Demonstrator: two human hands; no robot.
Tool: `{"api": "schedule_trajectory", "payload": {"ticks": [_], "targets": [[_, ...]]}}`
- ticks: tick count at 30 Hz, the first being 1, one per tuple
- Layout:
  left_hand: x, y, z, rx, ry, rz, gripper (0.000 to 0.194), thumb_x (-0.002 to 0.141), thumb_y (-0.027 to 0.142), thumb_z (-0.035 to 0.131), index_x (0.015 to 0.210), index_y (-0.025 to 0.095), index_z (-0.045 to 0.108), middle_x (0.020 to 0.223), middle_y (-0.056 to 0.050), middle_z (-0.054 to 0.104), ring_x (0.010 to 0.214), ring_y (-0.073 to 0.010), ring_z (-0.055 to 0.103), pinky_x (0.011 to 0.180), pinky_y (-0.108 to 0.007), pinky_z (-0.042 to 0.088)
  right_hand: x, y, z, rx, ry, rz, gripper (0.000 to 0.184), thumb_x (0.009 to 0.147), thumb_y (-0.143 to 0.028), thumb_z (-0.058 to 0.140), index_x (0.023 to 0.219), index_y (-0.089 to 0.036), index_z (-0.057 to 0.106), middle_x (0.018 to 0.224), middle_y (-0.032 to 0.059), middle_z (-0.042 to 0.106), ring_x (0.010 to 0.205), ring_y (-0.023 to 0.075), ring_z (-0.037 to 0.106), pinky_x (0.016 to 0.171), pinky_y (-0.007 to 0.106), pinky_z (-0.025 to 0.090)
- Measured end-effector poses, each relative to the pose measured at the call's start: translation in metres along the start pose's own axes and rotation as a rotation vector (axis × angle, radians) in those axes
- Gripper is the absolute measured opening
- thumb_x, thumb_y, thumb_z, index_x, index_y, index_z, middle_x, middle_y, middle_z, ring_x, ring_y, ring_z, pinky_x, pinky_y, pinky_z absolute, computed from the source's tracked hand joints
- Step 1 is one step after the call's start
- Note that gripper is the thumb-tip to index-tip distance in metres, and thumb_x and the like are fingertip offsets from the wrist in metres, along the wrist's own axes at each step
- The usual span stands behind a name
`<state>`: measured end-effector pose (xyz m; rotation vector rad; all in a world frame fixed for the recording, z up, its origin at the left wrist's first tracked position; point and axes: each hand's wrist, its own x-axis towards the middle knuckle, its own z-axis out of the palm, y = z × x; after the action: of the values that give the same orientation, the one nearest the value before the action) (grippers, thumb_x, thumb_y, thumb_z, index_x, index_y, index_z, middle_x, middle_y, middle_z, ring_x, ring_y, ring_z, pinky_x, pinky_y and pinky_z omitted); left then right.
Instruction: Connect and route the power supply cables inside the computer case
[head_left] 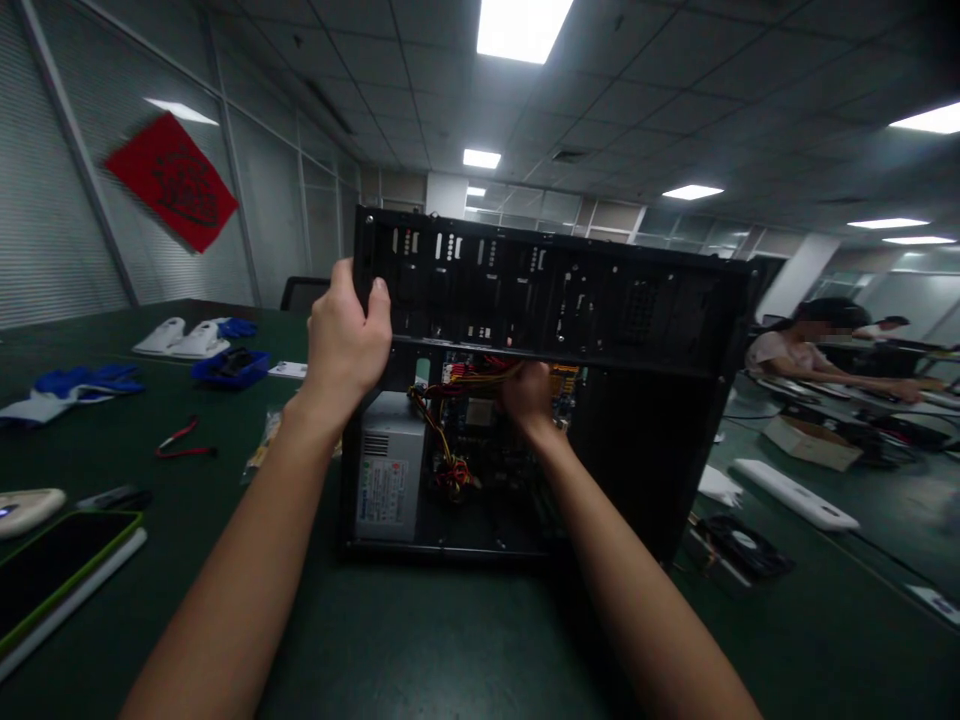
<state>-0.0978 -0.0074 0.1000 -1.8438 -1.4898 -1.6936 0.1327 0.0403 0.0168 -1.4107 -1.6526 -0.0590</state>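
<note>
Green table point(442, 640): while its open side faced us, the computer case point(592, 330) stood here!
Power supply point(388, 470): sat inside, lower left.
Left hand point(345, 335): fingers clamped on the case's left edge.
Right hand point(529, 395): in by the cables point(480, 376), fingers obscured, couldn't tell!

Free: worktop point(450, 640) in front of PC case point(465, 547); opening point(510, 490) under upper panel point(510, 295), part taken by R hand point(527, 393). Obstr.: panel across top; PSU point(390, 470), lower L; cable bundle point(484, 374) at R hand; L hand point(346, 335) on upper L corner; fan point(742, 545), worktop R of case. Dark R bay point(637, 450): depth unclear.
</note>
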Motion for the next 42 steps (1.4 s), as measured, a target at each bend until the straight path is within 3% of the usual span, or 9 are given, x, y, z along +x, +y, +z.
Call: {"api": "schedule_trajectory", "payload": {"ticks": [4,14,20,27,31,34,38,40,42], "targets": [[0.000,0.000,0.000,-0.003,0.002,0.000,0.032,0.096,0.039,0.041,0.119,0.021,0.055,0.104,-0.011,0.071,0.101,-0.0305,0.068,0.086,-0.038,0.052,-0.004,-0.005,0.004,0.116,0.101,0.092,0.033,0.080,-0.016,0.040,0.083,-0.016,0.073,0.065,0.0078,0.071,0.055,0.0201,0.065,0.053,0.025,0.049],[-0.001,-0.002,0.002,0.025,0.002,0.019,0.035,0.096,0.040,0.039,0.119,0.020,0.057,0.103,-0.011,0.071,0.102,-0.0308,0.068,0.087,-0.038,0.051,-0.003,-0.008,0.000,0.103,0.033,0.124,0.029,0.079,-0.015,0.044,0.064,-0.018,0.069,0.049,0.0059,0.063,0.050,0.0201,0.063,0.053,0.025,0.047],[-0.001,-0.005,-0.002,0.053,-0.008,0.038,0.041,0.095,0.046,0.037,0.117,0.022,0.062,0.097,-0.010,0.073,0.094,-0.0282,0.068,0.082,-0.036,0.052,0.002,0.005,0.004,-0.009,0.114,0.078,0.027,0.077,-0.014,0.047,0.074,-0.015,0.073,0.070,0.0125,0.074,0.070,0.0238,0.070,0.061,0.026,0.047],[0.000,-0.003,-0.004,0.062,-0.021,0.022,0.041,0.095,0.046,0.038,0.116,0.022,0.063,0.092,-0.012,0.072,0.093,-0.0299,0.068,0.084,-0.039,0.052,0.003,0.012,0.000,0.085,0.096,0.025,0.027,0.078,-0.017,0.048,0.087,-0.016,0.073,0.077,0.0091,0.075,0.081,0.0236,0.069,0.067,0.027,0.049],[-0.001,0.002,-0.004,0.059,-0.003,-0.006,0.037,0.095,0.042,0.040,0.118,0.020,0.059,0.092,-0.012,0.072,0.096,-0.0318,0.069,0.085,-0.040,0.052,-0.006,0.012,0.001,0.277,0.067,0.010,0.022,0.082,-0.026,0.049,0.084,-0.017,0.069,0.069,0.0054,0.071,0.067,0.0210,0.066,0.061,0.027,0.048],[-0.001,0.004,-0.005,0.040,-0.025,-0.040,0.036,0.096,0.041,0.041,0.119,0.019,0.057,0.097,-0.013,0.071,0.100,-0.0339,0.069,0.087,-0.041,0.052,-0.018,0.008,0.004,0.474,0.049,0.080,0.024,0.087,-0.035,0.047,0.090,-0.018,0.065,0.068,0.0032,0.069,0.058,0.0183,0.063,0.054,0.025,0.047],[0.000,0.004,-0.006,0.018,-0.050,-0.056,0.038,0.096,0.043,0.042,0.122,0.018,0.056,0.104,-0.015,0.071,0.103,-0.0352,0.068,0.089,-0.042,0.051,-0.044,-0.008,0.000,0.620,0.133,0.139,0.027,0.091,-0.036,0.046,0.104,-0.018,0.062,0.081,0.0038,0.071,0.059,0.0161,0.063,0.052,0.024,0.047],[0.000,0.003,-0.006,0.008,-0.046,-0.050,0.040,0.096,0.043,0.042,0.123,0.017,0.055,0.106,-0.016,0.071,0.103,-0.0351,0.068,0.089,-0.042,0.051,-0.063,-0.014,-0.013,0.600,0.147,0.127,0.031,0.093,-0.036,0.046,0.113,-0.018,0.062,0.079,0.0030,0.071,0.057,0.0156,0.062,0.052,0.025,0.048],[0.001,0.002,-0.005,-0.007,-0.034,-0.035,0.042,0.096,0.043,0.042,0.125,0.016,0.056,0.107,-0.016,0.072,0.103,-0.0345,0.068,0.089,-0.041,0.051,-0.087,-0.016,-0.037,0.481,0.108,0.012,0.030,0.094,-0.033,0.050,0.116,-0.018,0.063,0.078,0.0028,0.071,0.060,0.0161,0.063,0.056,0.027,0.051]]}}
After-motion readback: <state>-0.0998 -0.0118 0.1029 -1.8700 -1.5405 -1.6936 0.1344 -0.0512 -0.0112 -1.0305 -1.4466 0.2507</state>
